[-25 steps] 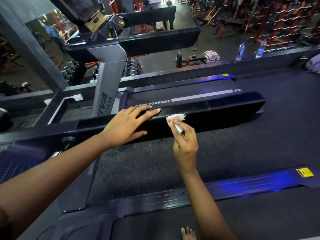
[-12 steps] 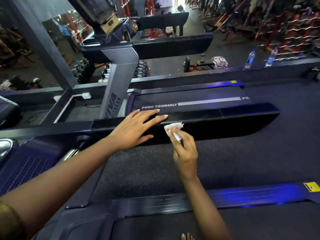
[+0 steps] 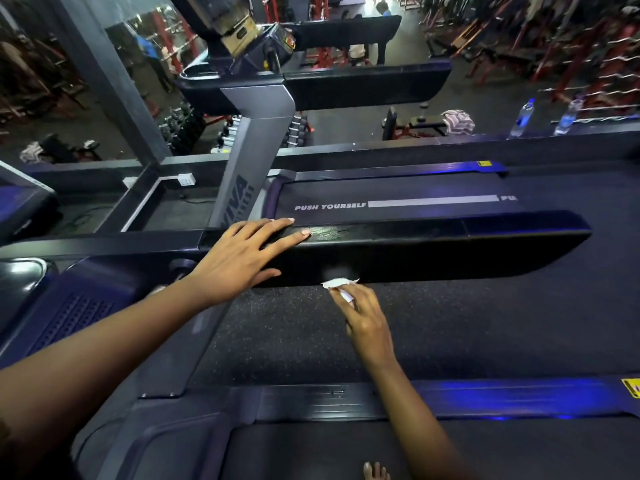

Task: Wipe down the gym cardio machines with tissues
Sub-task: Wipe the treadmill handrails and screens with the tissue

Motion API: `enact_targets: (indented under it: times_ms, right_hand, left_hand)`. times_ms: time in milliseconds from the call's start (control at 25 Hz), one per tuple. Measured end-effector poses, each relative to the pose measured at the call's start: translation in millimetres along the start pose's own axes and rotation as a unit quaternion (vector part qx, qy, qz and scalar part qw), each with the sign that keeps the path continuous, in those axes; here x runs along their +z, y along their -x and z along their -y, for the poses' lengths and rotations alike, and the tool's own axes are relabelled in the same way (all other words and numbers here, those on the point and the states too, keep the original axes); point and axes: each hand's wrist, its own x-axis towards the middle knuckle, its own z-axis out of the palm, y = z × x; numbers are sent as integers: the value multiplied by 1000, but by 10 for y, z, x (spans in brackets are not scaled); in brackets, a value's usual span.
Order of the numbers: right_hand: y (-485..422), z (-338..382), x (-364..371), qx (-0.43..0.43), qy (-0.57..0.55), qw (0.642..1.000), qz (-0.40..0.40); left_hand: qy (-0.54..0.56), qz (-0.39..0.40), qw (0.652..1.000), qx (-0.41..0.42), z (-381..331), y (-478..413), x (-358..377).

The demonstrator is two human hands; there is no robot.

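A black treadmill handrail (image 3: 450, 251) runs left to right across the middle of the view. My left hand (image 3: 242, 258) rests flat on its top and side with fingers spread and straight. My right hand (image 3: 363, 317) pinches a small white tissue (image 3: 337, 283) and holds it at the lower edge of the rail's near side. A faint smear shows on the rail just above the tissue. The treadmill belt (image 3: 398, 206) beyond the rail reads "PUSH YOURSELF".
A grey upright post (image 3: 249, 161) and console (image 3: 242, 32) of the neighbouring treadmill stand behind the rail. Two water bottles (image 3: 521, 117) stand on the far ledge at right. Weight racks fill the gym floor beyond. My bare toes (image 3: 375, 472) show at the bottom.
My right hand has slid the tissue down from the rail's top edge to its lower edge. The view has shifted slightly, and my left hand stays on the rail.
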Motion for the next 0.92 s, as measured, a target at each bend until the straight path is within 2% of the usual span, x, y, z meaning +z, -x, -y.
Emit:
enact_targets:
  times_ms: [280, 400, 520, 600, 760, 920]
  right_hand:
    - [-434, 437, -154, -12, -18, 994, -103]
    - [-392, 393, 45, -25, -4, 997, -76]
    - [-137, 270, 216, -50, 10, 999, 10]
    - [-66, 248, 216, -42, 1, 998, 35]
    - [-330, 492, 36, -51, -46, 998, -12]
    - [-717, 671, 30, -67, -43, 996, -36]
  left_hand:
    - [6, 11, 1000, -4, -11, 0, -27]
    - [15, 21, 1000, -4, -12, -2, -26]
    - [18, 27, 999, -3, -9, 6, -30]
    - [23, 31, 999, -6, -10, 2, -47]
    - [53, 53, 997, -14, -2, 29, -90]
    - [66, 62, 989, -118, 118, 414, -169]
